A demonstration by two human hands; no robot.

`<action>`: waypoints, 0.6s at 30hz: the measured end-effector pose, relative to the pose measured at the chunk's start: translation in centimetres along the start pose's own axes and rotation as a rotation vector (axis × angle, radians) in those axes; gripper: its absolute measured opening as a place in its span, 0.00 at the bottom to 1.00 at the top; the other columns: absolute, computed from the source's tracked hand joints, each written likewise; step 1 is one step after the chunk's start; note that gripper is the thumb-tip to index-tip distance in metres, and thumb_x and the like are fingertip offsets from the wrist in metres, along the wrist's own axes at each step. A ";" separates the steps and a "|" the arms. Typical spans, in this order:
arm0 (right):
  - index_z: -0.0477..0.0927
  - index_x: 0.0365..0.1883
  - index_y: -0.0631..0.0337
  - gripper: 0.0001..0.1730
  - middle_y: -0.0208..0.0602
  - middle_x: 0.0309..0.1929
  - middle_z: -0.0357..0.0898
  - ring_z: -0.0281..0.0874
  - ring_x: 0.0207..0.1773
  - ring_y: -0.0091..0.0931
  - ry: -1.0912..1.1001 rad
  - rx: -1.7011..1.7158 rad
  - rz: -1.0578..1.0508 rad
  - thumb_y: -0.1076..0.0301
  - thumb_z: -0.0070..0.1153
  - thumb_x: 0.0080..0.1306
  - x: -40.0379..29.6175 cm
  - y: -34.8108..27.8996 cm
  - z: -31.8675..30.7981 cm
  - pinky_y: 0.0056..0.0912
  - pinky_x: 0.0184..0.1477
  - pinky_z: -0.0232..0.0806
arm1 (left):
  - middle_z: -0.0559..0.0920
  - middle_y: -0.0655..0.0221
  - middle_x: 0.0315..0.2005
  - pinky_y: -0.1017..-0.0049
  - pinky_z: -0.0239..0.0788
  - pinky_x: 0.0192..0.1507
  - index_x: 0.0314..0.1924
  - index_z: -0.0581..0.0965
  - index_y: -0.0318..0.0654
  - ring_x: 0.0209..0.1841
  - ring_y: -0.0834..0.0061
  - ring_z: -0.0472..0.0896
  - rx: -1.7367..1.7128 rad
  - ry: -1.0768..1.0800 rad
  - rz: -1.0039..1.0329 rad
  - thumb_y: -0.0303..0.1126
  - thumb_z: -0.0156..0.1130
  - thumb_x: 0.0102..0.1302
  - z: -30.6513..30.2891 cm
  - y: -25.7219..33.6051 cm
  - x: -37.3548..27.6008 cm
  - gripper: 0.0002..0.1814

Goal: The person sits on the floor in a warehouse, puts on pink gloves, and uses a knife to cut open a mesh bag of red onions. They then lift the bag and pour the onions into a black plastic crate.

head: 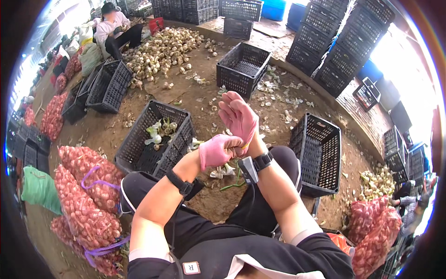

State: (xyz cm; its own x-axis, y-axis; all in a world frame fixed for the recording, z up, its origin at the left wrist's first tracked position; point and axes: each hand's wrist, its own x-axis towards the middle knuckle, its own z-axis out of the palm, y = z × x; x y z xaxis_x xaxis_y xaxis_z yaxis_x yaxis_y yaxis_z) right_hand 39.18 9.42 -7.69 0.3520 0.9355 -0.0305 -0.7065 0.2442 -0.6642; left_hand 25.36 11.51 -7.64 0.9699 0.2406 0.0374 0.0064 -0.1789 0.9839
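Note:
My left hand (216, 150), in a pink work glove, pinches the cuff of the pink glove (248, 141) on my right hand. My right hand (240, 115) is raised with its palm showing and the fingers extended, holding nothing. Black straps circle both wrists, and a small grey device (248, 170) sits at the right one. Left of my hands is a black plastic crate (139, 146) with a few garlic bulbs (163, 129) in it. Below my hands, between my knees, lie pale garlic trimmings (223, 171) and a green stalk (232, 185).
A bare-bottomed black crate (317, 153) stands by my right knee, another black crate (244, 68) farther ahead. A garlic heap (167, 48) lies beside a seated person (113, 28). Red mesh sacks of garlic (87, 205) crowd my left; more sacks (376, 230) stand right. Crate stacks (334, 42) rise behind.

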 end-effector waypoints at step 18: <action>0.75 0.58 0.59 0.36 0.37 0.63 0.73 0.70 0.64 0.37 0.097 -0.053 0.133 0.37 0.47 0.67 0.9 0.9 -1.1 0.46 0.65 0.59 | 0.80 0.78 0.33 0.81 0.66 0.37 0.42 0.79 0.35 0.35 0.86 0.74 -0.225 -0.039 -0.257 0.26 0.58 0.69 -0.6 0.4 0.3 0.04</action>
State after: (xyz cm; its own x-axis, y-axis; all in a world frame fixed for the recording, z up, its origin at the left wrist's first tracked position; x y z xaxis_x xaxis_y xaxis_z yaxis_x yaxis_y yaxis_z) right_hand 39.58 10.15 -9.15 0.3170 0.9289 -0.1912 -0.7183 0.1035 -0.6880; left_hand 25.51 12.05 -7.12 0.9522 0.2129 -0.2189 0.2018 0.0991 0.9744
